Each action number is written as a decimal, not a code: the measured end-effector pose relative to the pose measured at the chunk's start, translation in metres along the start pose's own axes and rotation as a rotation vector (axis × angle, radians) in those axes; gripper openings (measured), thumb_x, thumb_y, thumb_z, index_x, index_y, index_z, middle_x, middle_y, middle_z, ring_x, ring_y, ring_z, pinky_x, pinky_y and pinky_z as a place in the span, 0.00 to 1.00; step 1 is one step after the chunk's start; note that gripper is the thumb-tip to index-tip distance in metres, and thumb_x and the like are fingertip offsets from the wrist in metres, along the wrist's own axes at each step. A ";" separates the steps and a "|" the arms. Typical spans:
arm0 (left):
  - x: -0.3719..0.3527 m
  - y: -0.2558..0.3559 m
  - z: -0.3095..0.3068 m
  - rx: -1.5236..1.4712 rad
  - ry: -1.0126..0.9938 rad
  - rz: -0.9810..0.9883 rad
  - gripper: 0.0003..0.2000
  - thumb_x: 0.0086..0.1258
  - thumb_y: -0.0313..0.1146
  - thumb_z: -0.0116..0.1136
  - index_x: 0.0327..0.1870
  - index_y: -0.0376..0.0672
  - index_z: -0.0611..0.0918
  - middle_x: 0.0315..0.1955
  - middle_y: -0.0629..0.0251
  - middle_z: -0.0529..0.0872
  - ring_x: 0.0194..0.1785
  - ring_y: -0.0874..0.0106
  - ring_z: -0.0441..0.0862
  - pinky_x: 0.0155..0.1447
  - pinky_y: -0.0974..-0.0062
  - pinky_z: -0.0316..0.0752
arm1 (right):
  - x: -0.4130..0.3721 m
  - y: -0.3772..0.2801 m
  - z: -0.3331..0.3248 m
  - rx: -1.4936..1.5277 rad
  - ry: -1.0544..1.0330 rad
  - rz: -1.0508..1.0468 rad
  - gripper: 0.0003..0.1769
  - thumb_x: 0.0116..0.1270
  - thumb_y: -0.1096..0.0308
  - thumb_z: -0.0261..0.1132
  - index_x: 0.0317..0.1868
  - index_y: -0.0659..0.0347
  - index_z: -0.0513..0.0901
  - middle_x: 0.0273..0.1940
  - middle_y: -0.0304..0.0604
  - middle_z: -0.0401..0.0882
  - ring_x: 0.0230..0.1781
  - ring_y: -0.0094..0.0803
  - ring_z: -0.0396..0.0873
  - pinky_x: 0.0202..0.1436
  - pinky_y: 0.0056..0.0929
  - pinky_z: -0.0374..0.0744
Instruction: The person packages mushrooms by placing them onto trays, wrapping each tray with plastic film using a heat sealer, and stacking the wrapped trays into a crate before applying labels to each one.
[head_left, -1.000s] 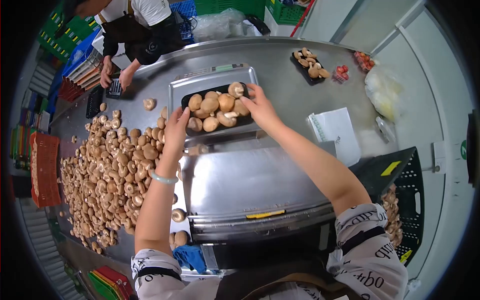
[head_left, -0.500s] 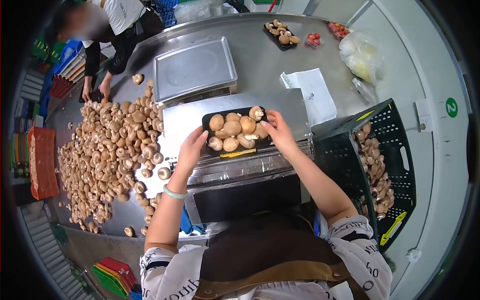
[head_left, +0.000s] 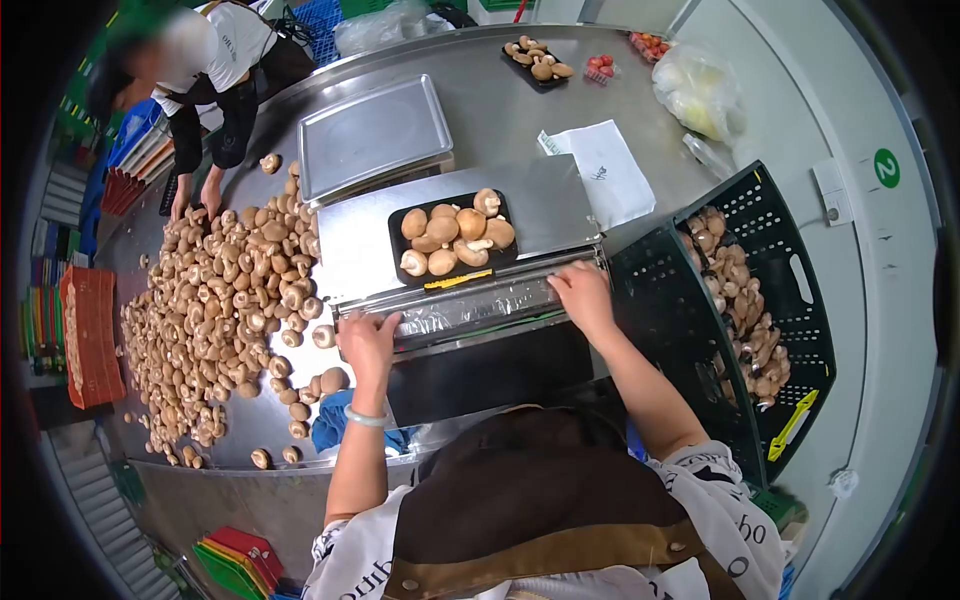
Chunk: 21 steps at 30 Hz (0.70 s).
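Observation:
A black tray (head_left: pixel 398 240) of brown mushrooms (head_left: pixel 441 229), with a yellow strip on its front edge, rests on the metal top of a wrapping machine (head_left: pixel 545 205). Clear film (head_left: pixel 470 308) stretches across the roller in front of it. At the film's left end is my left hand (head_left: pixel 366 343), its fingers bent down and together on the film's edge. My right hand (head_left: pixel 583 297) pinches at the film's right end. Neither hand touches the tray. A dark plate (head_left: pixel 490 385) lies in front of the roller.
A large mushroom pile (head_left: pixel 220 300) covers the table's left. Behind stand a scale (head_left: pixel 375 135) and a paper sheet (head_left: pixel 600 175). A dark crate (head_left: pixel 650 310) with packed mushrooms is at right. A co-worker's hands (head_left: pixel 211 192) are at the pile's far edge.
Both my hands have let go of the mushroom tray and moved down toward me, to the two ends of the film. The tray now sits on the machine top. The view has shifted slightly.

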<state>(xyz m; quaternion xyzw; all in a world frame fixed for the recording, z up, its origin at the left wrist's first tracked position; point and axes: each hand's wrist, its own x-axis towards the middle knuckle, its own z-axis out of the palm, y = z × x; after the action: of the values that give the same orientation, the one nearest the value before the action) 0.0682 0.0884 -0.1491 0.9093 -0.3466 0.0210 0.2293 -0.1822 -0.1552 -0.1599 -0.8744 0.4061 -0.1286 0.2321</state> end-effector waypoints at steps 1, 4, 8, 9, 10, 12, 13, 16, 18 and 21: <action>0.003 -0.005 0.008 -0.077 -0.063 0.008 0.12 0.56 0.37 0.69 0.22 0.37 0.82 0.21 0.59 0.78 0.29 0.60 0.74 0.38 0.63 0.69 | 0.004 -0.008 0.001 0.003 -0.016 -0.043 0.12 0.64 0.61 0.64 0.29 0.61 0.82 0.32 0.45 0.80 0.38 0.46 0.78 0.46 0.40 0.72; 0.023 -0.014 -0.019 -0.583 -0.497 -0.333 0.12 0.66 0.36 0.62 0.25 0.38 0.77 0.20 0.66 0.75 0.29 0.73 0.72 0.37 0.71 0.68 | 0.014 -0.013 -0.030 0.276 -0.361 0.171 0.12 0.68 0.63 0.60 0.30 0.62 0.79 0.30 0.42 0.79 0.32 0.39 0.78 0.39 0.33 0.73; 0.056 -0.012 -0.110 -1.230 -0.786 -0.336 0.09 0.75 0.34 0.50 0.32 0.43 0.74 0.25 0.68 0.78 0.31 0.75 0.75 0.40 0.79 0.69 | 0.016 -0.022 -0.097 1.218 -0.548 0.214 0.10 0.73 0.64 0.54 0.33 0.60 0.74 0.25 0.36 0.73 0.26 0.22 0.67 0.32 0.21 0.66; 0.067 -0.009 -0.123 -1.366 -0.803 -0.314 0.08 0.75 0.35 0.50 0.33 0.43 0.74 0.25 0.66 0.79 0.31 0.73 0.77 0.40 0.78 0.70 | 0.021 -0.031 -0.105 1.404 -0.541 0.126 0.10 0.74 0.64 0.54 0.34 0.60 0.73 0.26 0.37 0.74 0.28 0.24 0.69 0.35 0.23 0.67; 0.081 -0.007 -0.129 -1.503 -0.818 -0.287 0.08 0.75 0.35 0.51 0.34 0.43 0.74 0.25 0.64 0.80 0.31 0.71 0.78 0.41 0.76 0.71 | 0.032 -0.042 -0.110 1.589 -0.527 0.030 0.10 0.74 0.64 0.53 0.35 0.60 0.72 0.27 0.39 0.74 0.30 0.27 0.71 0.38 0.25 0.69; 0.113 -0.002 -0.125 -1.741 -0.680 -0.087 0.08 0.74 0.36 0.52 0.36 0.43 0.73 0.32 0.56 0.84 0.39 0.66 0.82 0.48 0.69 0.75 | 0.060 -0.061 -0.107 1.835 -0.347 -0.099 0.09 0.75 0.65 0.52 0.37 0.61 0.71 0.32 0.44 0.77 0.37 0.34 0.75 0.47 0.31 0.71; 0.124 0.022 -0.123 -1.809 -0.471 -0.199 0.08 0.74 0.36 0.52 0.37 0.42 0.72 0.37 0.52 0.84 0.43 0.64 0.82 0.53 0.67 0.75 | 0.078 -0.071 -0.101 1.892 -0.182 -0.129 0.08 0.75 0.66 0.52 0.38 0.61 0.71 0.36 0.47 0.80 0.41 0.38 0.77 0.53 0.35 0.72; 0.166 0.046 -0.057 -1.672 -0.175 -0.050 0.08 0.76 0.36 0.50 0.38 0.42 0.72 0.48 0.46 0.83 0.55 0.60 0.79 0.63 0.65 0.71 | 0.141 -0.090 -0.062 1.385 0.034 -0.120 0.06 0.75 0.69 0.50 0.40 0.62 0.71 0.50 0.50 0.82 0.52 0.40 0.78 0.62 0.37 0.69; 0.179 0.033 0.000 -1.144 -0.156 -0.006 0.09 0.76 0.36 0.48 0.37 0.40 0.72 0.48 0.50 0.84 0.55 0.61 0.80 0.62 0.68 0.71 | 0.169 -0.072 -0.003 0.913 0.023 -0.097 0.08 0.75 0.67 0.52 0.42 0.64 0.71 0.48 0.50 0.83 0.49 0.40 0.80 0.57 0.35 0.73; 0.168 0.030 0.033 -0.716 -0.368 0.012 0.07 0.76 0.33 0.48 0.37 0.39 0.72 0.41 0.59 0.84 0.47 0.68 0.80 0.54 0.72 0.73 | 0.179 -0.063 0.025 0.456 -0.214 -0.072 0.11 0.73 0.63 0.55 0.43 0.64 0.72 0.43 0.51 0.83 0.44 0.41 0.81 0.50 0.35 0.76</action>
<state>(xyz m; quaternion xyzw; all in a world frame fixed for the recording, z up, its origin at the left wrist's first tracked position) 0.1725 -0.0498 -0.1328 0.7584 -0.3726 -0.2628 0.4657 -0.0165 -0.2501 -0.1428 -0.8220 0.3082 -0.1316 0.4604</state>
